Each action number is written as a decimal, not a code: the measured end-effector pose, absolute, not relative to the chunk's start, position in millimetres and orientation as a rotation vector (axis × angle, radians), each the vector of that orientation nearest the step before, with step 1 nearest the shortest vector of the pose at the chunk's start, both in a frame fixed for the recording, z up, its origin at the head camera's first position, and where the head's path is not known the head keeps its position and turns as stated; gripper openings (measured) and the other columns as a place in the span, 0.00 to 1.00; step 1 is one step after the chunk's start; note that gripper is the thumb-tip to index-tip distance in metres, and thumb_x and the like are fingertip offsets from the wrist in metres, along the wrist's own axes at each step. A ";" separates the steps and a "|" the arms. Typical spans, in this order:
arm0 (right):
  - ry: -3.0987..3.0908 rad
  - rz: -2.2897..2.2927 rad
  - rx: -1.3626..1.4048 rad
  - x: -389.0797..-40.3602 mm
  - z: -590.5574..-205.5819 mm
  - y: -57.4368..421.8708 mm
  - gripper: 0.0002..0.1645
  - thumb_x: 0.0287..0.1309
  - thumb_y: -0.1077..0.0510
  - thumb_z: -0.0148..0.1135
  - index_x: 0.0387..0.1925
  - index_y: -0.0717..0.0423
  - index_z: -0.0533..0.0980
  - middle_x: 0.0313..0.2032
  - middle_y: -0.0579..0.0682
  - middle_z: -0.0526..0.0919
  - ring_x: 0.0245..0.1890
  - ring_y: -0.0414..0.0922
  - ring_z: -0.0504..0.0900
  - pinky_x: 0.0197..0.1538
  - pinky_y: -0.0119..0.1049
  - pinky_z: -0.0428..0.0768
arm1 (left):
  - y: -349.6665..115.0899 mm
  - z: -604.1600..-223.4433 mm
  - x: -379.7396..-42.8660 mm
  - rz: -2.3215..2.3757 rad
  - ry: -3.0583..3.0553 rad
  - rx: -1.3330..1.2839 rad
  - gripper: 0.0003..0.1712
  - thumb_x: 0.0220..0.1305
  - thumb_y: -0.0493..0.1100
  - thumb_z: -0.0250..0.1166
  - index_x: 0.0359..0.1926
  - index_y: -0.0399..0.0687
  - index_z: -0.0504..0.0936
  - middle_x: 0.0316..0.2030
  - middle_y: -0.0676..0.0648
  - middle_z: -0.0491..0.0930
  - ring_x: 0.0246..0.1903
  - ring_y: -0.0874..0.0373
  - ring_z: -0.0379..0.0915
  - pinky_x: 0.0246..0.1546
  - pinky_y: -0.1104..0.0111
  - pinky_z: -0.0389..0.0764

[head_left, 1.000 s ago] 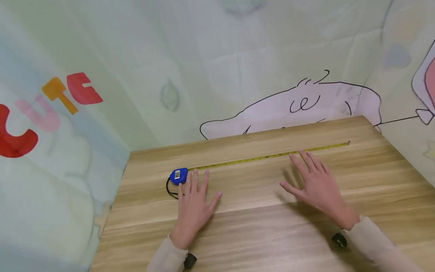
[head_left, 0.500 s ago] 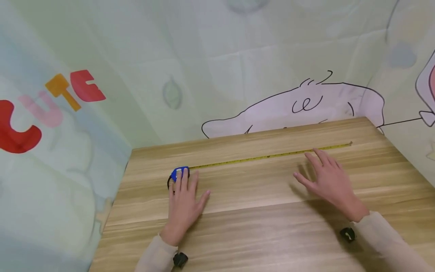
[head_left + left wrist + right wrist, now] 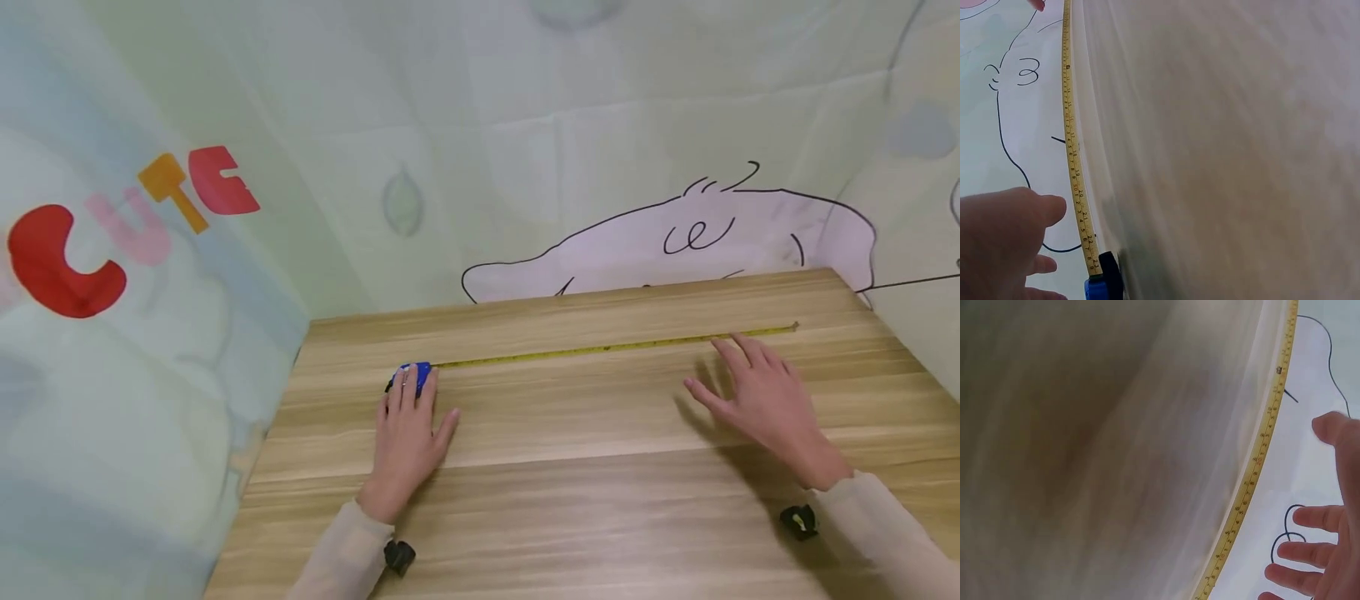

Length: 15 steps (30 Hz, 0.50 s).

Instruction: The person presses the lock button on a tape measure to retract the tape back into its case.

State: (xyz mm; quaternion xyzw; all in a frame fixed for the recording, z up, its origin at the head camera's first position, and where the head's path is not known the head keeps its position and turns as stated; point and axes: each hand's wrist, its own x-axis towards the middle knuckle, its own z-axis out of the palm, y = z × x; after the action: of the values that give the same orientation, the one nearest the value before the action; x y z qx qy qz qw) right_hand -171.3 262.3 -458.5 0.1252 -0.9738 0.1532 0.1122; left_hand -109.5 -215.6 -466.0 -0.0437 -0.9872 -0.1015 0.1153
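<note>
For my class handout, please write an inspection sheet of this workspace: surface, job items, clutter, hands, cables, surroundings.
Surface: wood-grain tabletop.
Job items: blue tape measure towards the left, its yellow blade extended rightward across the tabletop.
Clutter: nothing seen.
Hands: left hand partly covers the tape measure, pressure unclear; right hand is open, near the far part of the blade.
Cables: nothing seen.
Surroundings: creased backdrop printed with CUTE letters and a pale outlined figure.

Curtained-off nook, rm type unclear: cartoon-print cloth (image 3: 337,100) @ 12 o'clock, "CUTE" lettering (image 3: 138,246) @ 9, wood-grain tbl (image 3: 570,417) @ 6.
</note>
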 end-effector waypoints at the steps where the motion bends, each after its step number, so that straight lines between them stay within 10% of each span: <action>1: -2.851 0.456 0.370 -172.5 -458.5 263.6 0.48 0.68 0.35 0.66 0.73 0.65 0.67 0.71 0.76 0.66 0.67 0.77 0.66 0.64 0.78 0.65 | -216.0 -466.0 -109.8 -0.302 -2.892 -0.132 0.42 0.76 0.58 0.63 0.80 0.41 0.65 0.79 0.30 0.59 0.79 0.31 0.51 0.73 0.34 0.61; 15: -2.838 0.427 0.388 -186.1 -461.2 284.5 0.39 0.73 0.52 0.65 0.75 0.67 0.63 0.69 0.78 0.67 0.67 0.77 0.66 0.67 0.75 0.64 | -223.9 -464.9 -115.6 -0.316 -2.871 -0.182 0.40 0.76 0.56 0.66 0.79 0.41 0.66 0.78 0.29 0.61 0.78 0.30 0.53 0.74 0.35 0.61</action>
State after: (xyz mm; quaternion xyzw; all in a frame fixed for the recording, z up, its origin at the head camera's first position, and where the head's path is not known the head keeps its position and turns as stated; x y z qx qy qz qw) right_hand -186.1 284.5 -461.2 0.1330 -0.9726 0.1462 0.1224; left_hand -115.6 -223.9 -464.9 -0.0624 -0.9845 -0.1082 0.1235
